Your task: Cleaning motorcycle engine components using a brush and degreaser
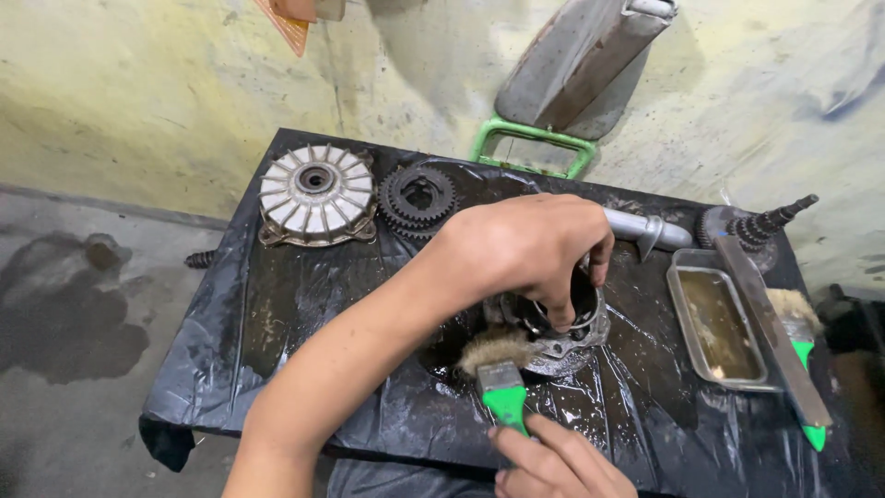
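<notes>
My left hand (525, 249) reaches across from the lower left and grips the rim of a round metal engine part (572, 343) standing in the middle of a table covered in black plastic sheet (304, 314). My right hand (553, 461), at the bottom edge, holds a green-handled paintbrush (501, 383). Its worn bristles touch the left side of the metal part. The sheet around the part is wet and shiny.
A finned silver hub cover (316, 194) and a dark gear cluster (418, 198) lie at the back left. At the right are a metal tray of murky liquid (719, 323), a flat metal bar (770, 327), a second green brush (800, 346) and a geared shaft (761, 224). A grey handle (645, 229) lies behind my hand.
</notes>
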